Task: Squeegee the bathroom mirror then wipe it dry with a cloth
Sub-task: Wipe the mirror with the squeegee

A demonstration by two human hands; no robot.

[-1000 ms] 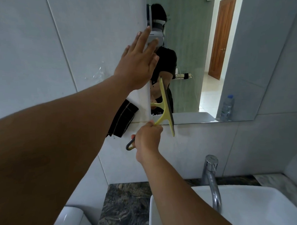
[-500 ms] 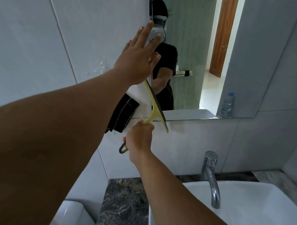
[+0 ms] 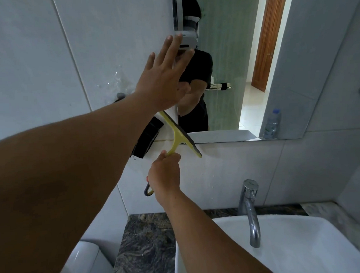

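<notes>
at centre frame the right hand (image 3: 165,170) is closed around the handle of the yellow plastic squeegee with a dark rubber blade (image 3: 180,134), whose blade sits tilted across the lower left corner of the wall-mounted rectangular mirror (image 3: 254,72), partly over the tile below. the left hand (image 3: 164,75) is spread flat and empty, fingers against the mirror's left edge in the upper middle. a dark folded cloth (image 3: 147,138) hangs on the wall just left of the blade. risks, as i judge them: a tilted blade could leave streaks, the bare palm could smudge the glass, and runoff could drip toward the white ceramic basin (image 3: 301,244).
</notes>
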